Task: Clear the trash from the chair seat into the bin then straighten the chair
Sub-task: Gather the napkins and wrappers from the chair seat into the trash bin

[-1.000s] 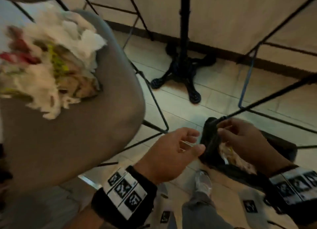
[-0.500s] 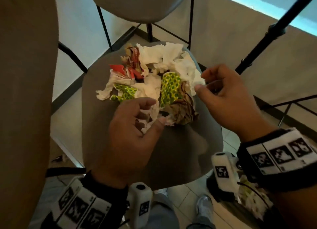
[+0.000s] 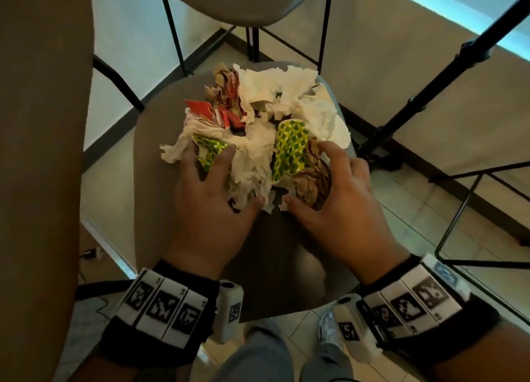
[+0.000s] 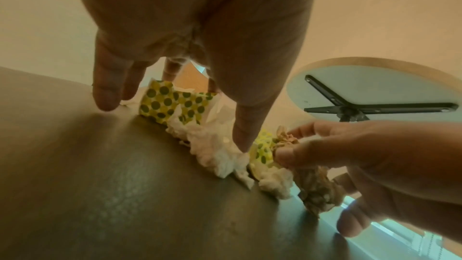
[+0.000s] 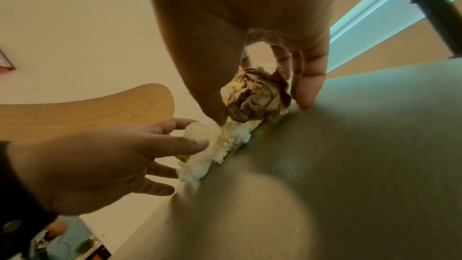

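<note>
Brown wad (image 3: pixel 312 181) was clasped by right hand (image 3: pixel 344 218); tissue (image 3: pixel 252 164) touched by straight-fingered left hand (image 3: pixel 212 218). Dotted wrapper (image 3: pixel 289 149) was laid lengthwise front-to-back on seat (image 3: pixel 155 224).

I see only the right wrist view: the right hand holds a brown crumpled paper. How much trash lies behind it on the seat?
Observer: Behind the brown paper, white tissues spread almost to the seat's far edge.
Operator: Is there anything besides tissue?
Observer: Yes, a red wrapper lies left of them.
Operator: And the other hand, what is under it?
Observer: The left hand rests its fingers on a green-dotted yellow wrapper.
</note>
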### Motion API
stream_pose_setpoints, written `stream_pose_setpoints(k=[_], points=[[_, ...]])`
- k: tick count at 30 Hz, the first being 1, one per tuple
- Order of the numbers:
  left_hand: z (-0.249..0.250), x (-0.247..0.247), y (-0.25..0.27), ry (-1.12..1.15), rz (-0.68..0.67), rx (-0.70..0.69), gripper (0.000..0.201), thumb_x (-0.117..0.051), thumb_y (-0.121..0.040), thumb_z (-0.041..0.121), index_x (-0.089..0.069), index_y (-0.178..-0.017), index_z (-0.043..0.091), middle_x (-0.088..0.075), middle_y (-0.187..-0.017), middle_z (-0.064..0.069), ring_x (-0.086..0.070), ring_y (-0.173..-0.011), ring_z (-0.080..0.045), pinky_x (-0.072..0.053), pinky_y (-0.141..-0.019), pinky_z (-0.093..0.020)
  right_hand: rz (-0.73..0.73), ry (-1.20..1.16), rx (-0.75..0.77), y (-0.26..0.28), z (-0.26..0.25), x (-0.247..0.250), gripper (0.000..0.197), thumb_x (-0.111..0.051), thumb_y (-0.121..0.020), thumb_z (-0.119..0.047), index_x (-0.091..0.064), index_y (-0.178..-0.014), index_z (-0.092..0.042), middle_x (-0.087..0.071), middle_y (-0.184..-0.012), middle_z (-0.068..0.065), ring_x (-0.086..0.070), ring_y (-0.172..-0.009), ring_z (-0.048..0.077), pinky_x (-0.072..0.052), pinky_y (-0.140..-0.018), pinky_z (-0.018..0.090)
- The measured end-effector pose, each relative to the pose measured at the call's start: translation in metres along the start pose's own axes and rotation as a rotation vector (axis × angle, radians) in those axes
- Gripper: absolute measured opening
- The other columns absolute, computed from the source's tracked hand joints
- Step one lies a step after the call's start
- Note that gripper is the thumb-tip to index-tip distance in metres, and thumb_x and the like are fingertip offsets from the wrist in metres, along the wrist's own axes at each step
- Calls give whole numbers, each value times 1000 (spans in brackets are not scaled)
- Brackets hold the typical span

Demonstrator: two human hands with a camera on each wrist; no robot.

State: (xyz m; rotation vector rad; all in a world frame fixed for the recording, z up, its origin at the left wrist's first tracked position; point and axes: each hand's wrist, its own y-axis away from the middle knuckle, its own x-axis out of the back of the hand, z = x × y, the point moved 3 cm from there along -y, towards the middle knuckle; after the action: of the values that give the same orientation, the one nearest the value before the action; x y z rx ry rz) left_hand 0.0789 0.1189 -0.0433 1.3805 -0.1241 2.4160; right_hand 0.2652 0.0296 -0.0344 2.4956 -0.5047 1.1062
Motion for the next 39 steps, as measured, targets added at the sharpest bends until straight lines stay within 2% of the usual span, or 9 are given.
stream_pose_setpoints(k=[8,11,13,16,18,21,25,31,39], points=[[-9,5,-11,106,69,27,37,-64,-91,54,-56,-122,36,-44,-139,-5,-58,-116,-29,-56,-92,-48,-44,-106,42,7,1,1,68,-74,-84,-37,-36,-139,-42,-45,-126,-11,-59,-110,15,-61,-85,39],[-6,10,-9,133,117,19,26,-62,-95,46,-59,-116,30,-49,-126,-6,-59,-101,-22,-50,-80,-28,-67,-147,33,11,3,4,60,-73,-82,-34,-43,-133,-36,-52,-123,-5,-62,-103,17,-61,-81,42],[-3,15,-4,129,139,4,25,-62,-97,43,-59,-115,27,-51,-122,-6,-53,-92,-7,-38,-72,-9,-61,-177,32,12,4,6,55,-74,-82,-31,-46,-129,-33,-55,-121,-4,-62,-103,18,-60,-82,44],[2,26,3,144,190,-53,25,-62,-97,43,-58,-114,25,-54,-116,-5,-48,-86,8,-38,-70,0,-41,-232,24,12,5,11,48,-76,-84,-26,-47,-121,-34,-60,-114,-3,-64,-98,15,-60,-78,37],[5,33,8,173,235,-101,26,-62,-97,44,-57,-112,24,-55,-112,-6,-51,-85,-3,-45,-73,-11,-37,-288,24,13,5,17,43,-75,-85,-24,-48,-117,-34,-63,-106,-5,-66,-87,9,-56,-65,20],[9,40,13,215,295,-156,26,-62,-98,44,-56,-112,22,-54,-107,-5,-57,-90,-22,-55,-72,-41,-43,-365,15,16,4,24,40,-74,-86,-22,-49,-116,-32,-63,-98,-12,-66,-84,-2,-50,-58,10],[15,46,17,283,288,-199,26,-62,-99,43,-55,-111,21,-58,-102,-8,-60,-86,-28,-55,-70,-49,-35,-372,1,21,9,29,42,-74,-88,-26,-49,-121,-34,-61,-103,-16,-63,-92,-12,-51,-62,6],[75,42,40,506,119,-359,19,-63,-100,32,-54,-110,19,-61,-95,0,-64,-83,-8,-50,-68,-13,6,-407,-101,45,48,57,41,-73,-90,-29,-49,-122,-41,-63,-105,-16,-62,-92,-11,-51,-63,5],[193,-98,94,600,-464,-529,10,-62,-99,39,-54,-104,35,-65,-93,18,-65,-80,-8,-49,-62,-11,222,-526,-459,140,223,105,32,-71,-92,-21,-58,-117,-35,-71,-101,2,-74,-81,22,-65,-69,37]])
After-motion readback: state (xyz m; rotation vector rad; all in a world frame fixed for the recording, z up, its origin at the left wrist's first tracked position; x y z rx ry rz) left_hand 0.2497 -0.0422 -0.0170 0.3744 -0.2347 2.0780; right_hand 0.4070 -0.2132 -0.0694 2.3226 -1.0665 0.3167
